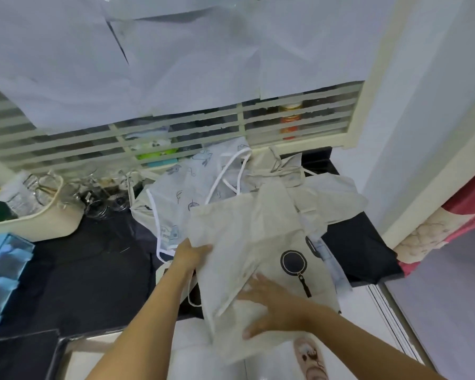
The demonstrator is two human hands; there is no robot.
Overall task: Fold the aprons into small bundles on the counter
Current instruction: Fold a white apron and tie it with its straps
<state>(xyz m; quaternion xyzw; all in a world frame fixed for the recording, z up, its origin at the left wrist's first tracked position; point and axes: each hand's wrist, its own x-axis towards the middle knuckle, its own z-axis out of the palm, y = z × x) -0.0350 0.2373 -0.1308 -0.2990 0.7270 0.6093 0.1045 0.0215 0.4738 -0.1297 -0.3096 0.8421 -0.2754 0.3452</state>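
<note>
A cream apron [247, 242] printed with a black frying pan [295, 266] is draped over the front edge of the black counter [93, 270], its lower part hanging past the edge; the right hand [274, 308] is laid on it with fingers spread, and its left side is gripped by the left hand [192, 255]. Behind it, a pale blue apron with white piping [181, 187] and more cream cloth are heaped toward the slatted window, a cream tub [39, 220] is seen far left, and bare counter is left open between.

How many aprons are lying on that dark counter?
3, as far as I can tell: a beige frying-pan apron under both hands, a pale blue printed apron behind it, another beige apron at back right. More may be hidden.
</note>
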